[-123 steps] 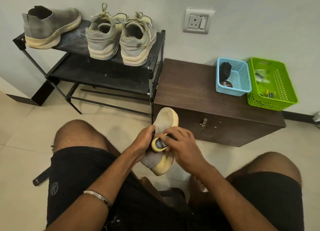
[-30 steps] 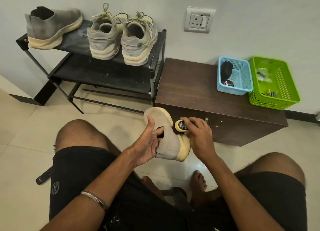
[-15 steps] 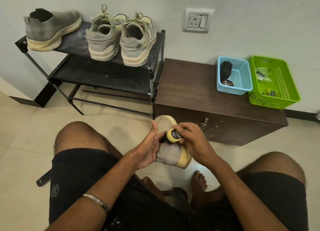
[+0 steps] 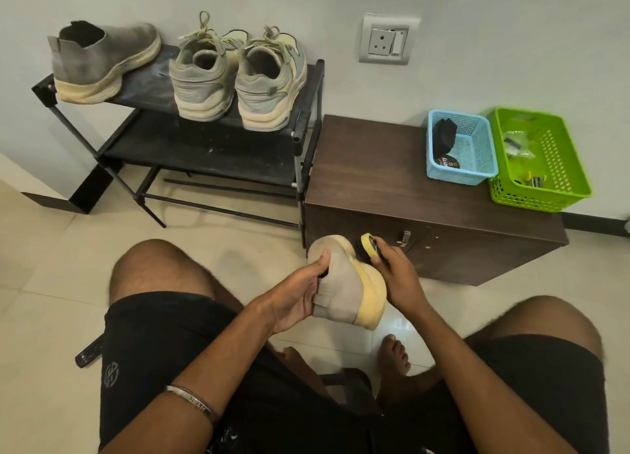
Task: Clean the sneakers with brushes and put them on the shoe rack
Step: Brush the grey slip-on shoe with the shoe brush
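Grey knit sneaker (image 4: 341, 285) with a yellowed sole hangs just in front of the brown cabinet (image 4: 392, 167), left hand (image 4: 300, 293) gripping its collar, thumb over the rim. Right hand (image 4: 397, 273) pinches the yellow-edged brush (image 4: 369, 244) just beside the sole; short, firm strokes along the sole edge should suit, judging by the grime.

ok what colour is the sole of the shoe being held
Pale yellow sole under a grey upper, clearest in the head view.
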